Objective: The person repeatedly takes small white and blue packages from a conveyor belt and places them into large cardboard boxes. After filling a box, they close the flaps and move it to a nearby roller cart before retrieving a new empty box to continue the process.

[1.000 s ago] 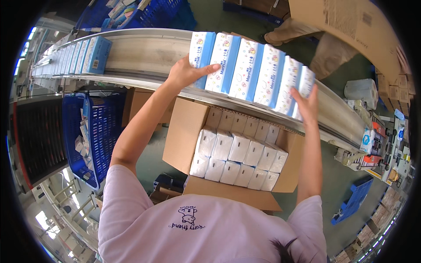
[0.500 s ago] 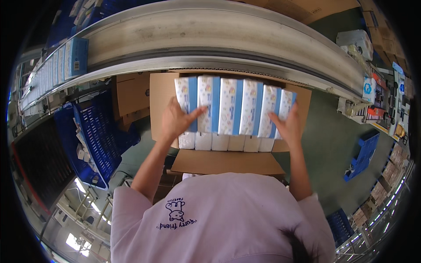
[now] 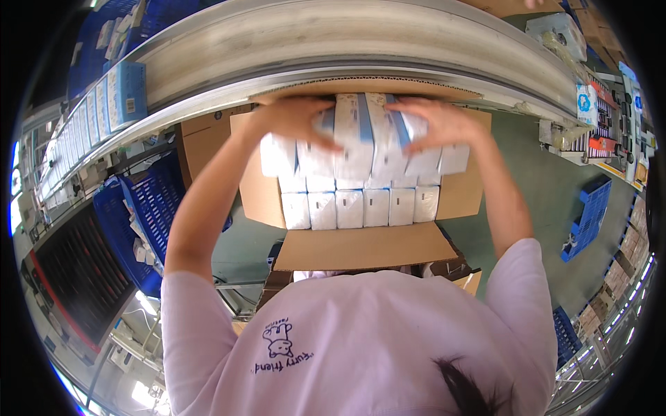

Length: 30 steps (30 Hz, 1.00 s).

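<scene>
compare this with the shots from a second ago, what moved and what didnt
The row of white and blue packs came off the conveyor and down into the cardboard box, onto the far side above the front row of packs. Left hand and right hand kept pressing its ends. The box and blue crate stayed put.

I'm looking at a packing line in a warehouse or factory. A long conveyor belt [image 3: 333, 41] curves across the top carrying boxed goods [image 3: 118, 93]. An open cardboard carton [image 3: 361, 246] sits below it, filled with white packs [image 3: 361, 208]. Blue plastic crates [image 3: 149, 215] and stacked cardboard stand on the green floor [image 3: 548, 201] around.
</scene>
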Tool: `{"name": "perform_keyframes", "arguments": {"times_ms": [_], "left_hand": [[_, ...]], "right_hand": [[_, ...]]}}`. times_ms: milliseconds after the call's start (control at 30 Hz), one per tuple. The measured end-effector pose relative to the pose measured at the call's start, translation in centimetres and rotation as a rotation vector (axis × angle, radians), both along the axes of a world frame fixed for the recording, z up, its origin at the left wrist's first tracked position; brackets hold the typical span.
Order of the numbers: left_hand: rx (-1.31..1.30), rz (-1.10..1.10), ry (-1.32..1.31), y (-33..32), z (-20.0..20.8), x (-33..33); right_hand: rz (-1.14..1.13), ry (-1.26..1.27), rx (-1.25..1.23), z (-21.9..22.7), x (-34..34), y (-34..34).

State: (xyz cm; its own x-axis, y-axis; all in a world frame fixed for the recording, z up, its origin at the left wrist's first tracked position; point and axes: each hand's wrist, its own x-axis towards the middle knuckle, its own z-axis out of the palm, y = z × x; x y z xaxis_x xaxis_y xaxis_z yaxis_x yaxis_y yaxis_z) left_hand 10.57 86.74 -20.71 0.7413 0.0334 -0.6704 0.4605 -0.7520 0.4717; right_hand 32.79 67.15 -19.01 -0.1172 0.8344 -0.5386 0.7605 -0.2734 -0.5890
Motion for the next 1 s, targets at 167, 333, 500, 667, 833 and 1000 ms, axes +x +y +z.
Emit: {"name": "perform_keyframes", "arguments": {"times_ms": [167, 333, 500, 667, 833, 1000], "left_hand": [[0.341, 0.236, -0.570, -1.9, 1.4, -2.5], [0.551, 0.597, -0.519, -7.4, -0.4, -3.7], [0.346, 0.583, -0.544, -7.1, -4.3, -4.0], [0.758, 0.988, -0.776, -4.3, -5.8, -13.7], [-0.260, 1.748, -0.135, 0.1, -7.5, -24.3], [-0.196, 0.886, -0.426, -5.6, -2.5, -10.7]], "right_hand": [[-0.356, -0.231, 0.417, -0.3, -1.1, -2.2], [-0.500, -0.655, 0.545, -1.4, -6.4, -3.9], [-0.669, -0.375, 0.308, -5.4, -5.4, -3.2], [-1.277, -0.563, 0.601, -6.3, -0.7, -16.1], [-1.495, 0.505, 0.002, -1.6, 2.8, -21.3], [-0.718, 0.233, -0.158, -0.6, -9.6, -10.0]]}}
